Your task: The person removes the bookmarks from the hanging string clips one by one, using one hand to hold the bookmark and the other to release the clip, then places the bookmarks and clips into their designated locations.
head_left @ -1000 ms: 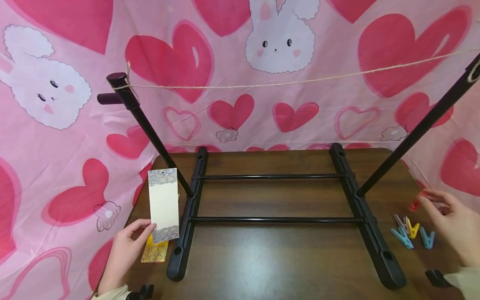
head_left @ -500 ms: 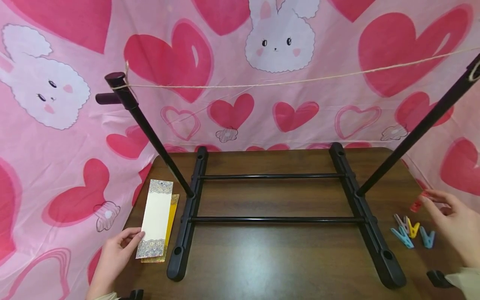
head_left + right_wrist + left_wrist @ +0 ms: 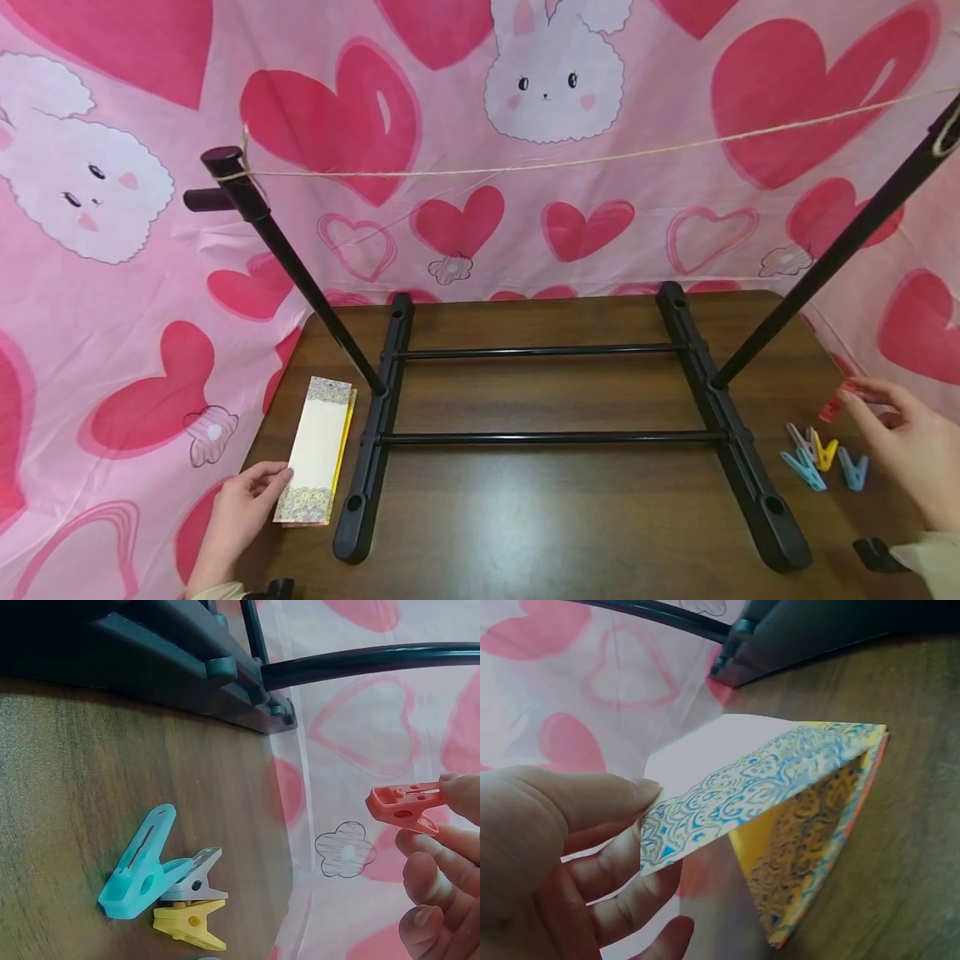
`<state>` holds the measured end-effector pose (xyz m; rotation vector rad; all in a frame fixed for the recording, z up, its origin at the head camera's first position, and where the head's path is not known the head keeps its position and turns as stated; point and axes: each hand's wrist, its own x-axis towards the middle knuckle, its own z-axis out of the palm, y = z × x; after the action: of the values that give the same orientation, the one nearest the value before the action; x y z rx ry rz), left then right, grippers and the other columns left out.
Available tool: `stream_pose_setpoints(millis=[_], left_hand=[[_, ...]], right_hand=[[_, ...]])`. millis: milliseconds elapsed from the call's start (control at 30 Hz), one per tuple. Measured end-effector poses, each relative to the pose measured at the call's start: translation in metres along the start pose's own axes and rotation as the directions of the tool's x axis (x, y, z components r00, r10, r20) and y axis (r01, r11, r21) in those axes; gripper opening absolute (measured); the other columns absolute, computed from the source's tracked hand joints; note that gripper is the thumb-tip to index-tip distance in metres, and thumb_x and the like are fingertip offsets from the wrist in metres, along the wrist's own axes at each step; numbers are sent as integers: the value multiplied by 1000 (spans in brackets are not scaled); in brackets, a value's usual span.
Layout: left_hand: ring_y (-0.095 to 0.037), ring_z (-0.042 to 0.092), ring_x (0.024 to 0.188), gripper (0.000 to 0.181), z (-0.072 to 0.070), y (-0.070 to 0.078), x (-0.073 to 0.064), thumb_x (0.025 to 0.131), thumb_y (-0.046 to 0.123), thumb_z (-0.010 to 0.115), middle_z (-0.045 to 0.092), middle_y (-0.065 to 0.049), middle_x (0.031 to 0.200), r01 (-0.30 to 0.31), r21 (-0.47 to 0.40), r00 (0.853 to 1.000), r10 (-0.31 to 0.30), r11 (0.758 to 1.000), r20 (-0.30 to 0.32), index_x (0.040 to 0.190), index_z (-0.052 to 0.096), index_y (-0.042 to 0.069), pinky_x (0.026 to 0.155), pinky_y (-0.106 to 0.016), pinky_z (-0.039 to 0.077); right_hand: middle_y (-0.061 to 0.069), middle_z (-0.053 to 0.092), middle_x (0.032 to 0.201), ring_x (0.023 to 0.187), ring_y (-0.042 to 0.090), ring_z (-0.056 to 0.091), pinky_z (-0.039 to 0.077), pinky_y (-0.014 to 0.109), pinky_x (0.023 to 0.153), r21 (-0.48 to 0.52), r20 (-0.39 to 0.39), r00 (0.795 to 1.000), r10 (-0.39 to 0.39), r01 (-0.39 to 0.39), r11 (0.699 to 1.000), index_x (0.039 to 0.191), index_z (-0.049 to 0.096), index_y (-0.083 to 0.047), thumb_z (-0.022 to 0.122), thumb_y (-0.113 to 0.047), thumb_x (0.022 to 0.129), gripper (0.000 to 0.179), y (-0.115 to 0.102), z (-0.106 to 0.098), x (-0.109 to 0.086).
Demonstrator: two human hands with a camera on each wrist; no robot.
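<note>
Between thumb and fingers my left hand (image 3: 242, 512) pinches the left edge of a white card with blue lace-patterned ends (image 3: 315, 450). In the left wrist view that card tilts up at its held side, its far side meeting a stack of yellow patterned cards (image 3: 810, 840) on the table. My right hand (image 3: 900, 437) pinches a red clothespin (image 3: 405, 806) in the air at the right. Below it on the table lie a yellow clothespin (image 3: 826, 454), a grey clothespin (image 3: 196, 876) and two blue ones, the nearer a blue clothespin (image 3: 142, 870).
A black rack (image 3: 555, 437) stands on the brown table (image 3: 540, 517), its two posts leaning outward. A thin string (image 3: 525, 168) runs between the post tops. Pink heart-patterned cloth (image 3: 450, 100) hangs behind and at the sides.
My left hand has lowered the white card and moved slightly left, so the card now lies over the yellow ones. My right hand keeps the red clothespin nearly still.
</note>
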<state>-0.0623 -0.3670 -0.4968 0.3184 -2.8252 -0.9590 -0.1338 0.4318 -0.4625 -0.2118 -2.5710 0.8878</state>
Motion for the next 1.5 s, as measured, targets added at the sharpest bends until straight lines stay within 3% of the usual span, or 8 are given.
stream_pose_setpoints(millis=[333,567,633,700,800,967,1367,1500], left_hand=[[1,59,71,21,6,-5,4,97,17,73,76,-10,86,59,32,997,-61,998,44,104,76,-2,66,-26,51],[-4,62,76,29,4,-4,7,98,22,72,77,-12,92,128,49,987,-132,991,92,111,75,-4,70,-27,50],[-4,64,78,29,3,-3,7,98,22,72,77,-11,93,141,49,982,-146,989,115,111,74,-4,71,-27,50],[-4,64,79,29,3,-3,7,98,23,72,77,-11,93,150,50,978,-155,987,136,112,74,-3,72,-26,50],[-3,65,80,30,2,-4,7,98,23,72,77,-10,94,156,46,974,-161,987,157,113,74,-3,73,-25,51],[-2,65,80,31,0,-6,7,99,24,71,77,-11,95,161,42,970,-166,986,177,115,73,-2,73,-26,51],[-11,68,86,32,-2,-5,6,99,27,71,77,-11,96,175,49,965,-181,983,188,115,73,-1,73,-28,51],[-12,68,87,33,-1,-4,7,99,28,71,77,-11,98,189,57,960,-196,980,198,115,72,-1,74,-28,51]], right_hand=[[-58,40,86,55,-19,49,43,15,42,40,13,1000,9,-10,999,120,58,13,68,-21,101,40,2,2,-1],[-55,32,93,60,-25,43,42,13,43,-10,14,1000,-6,6,1000,121,63,11,68,-23,102,39,3,4,-1],[-39,58,93,62,-27,40,41,13,44,-47,28,1000,-11,12,999,122,63,11,68,-23,102,40,3,4,-1],[-5,75,97,64,-28,37,40,12,45,-86,44,999,-7,10,996,123,62,11,68,-24,102,41,2,5,0],[41,63,114,62,-20,43,40,13,45,-133,80,997,6,5,991,125,60,12,67,-25,103,44,1,7,0],[40,62,114,63,-12,45,40,14,47,-149,130,991,13,6,989,126,58,12,67,-26,103,45,2,8,-1],[35,68,107,65,-18,41,40,15,52,-157,229,973,-8,45,987,120,63,9,68,-32,102,45,8,16,1],[33,71,101,66,3,62,42,21,53,-182,270,963,-1,52,982,117,64,8,68,-35,101,47,8,19,4]])
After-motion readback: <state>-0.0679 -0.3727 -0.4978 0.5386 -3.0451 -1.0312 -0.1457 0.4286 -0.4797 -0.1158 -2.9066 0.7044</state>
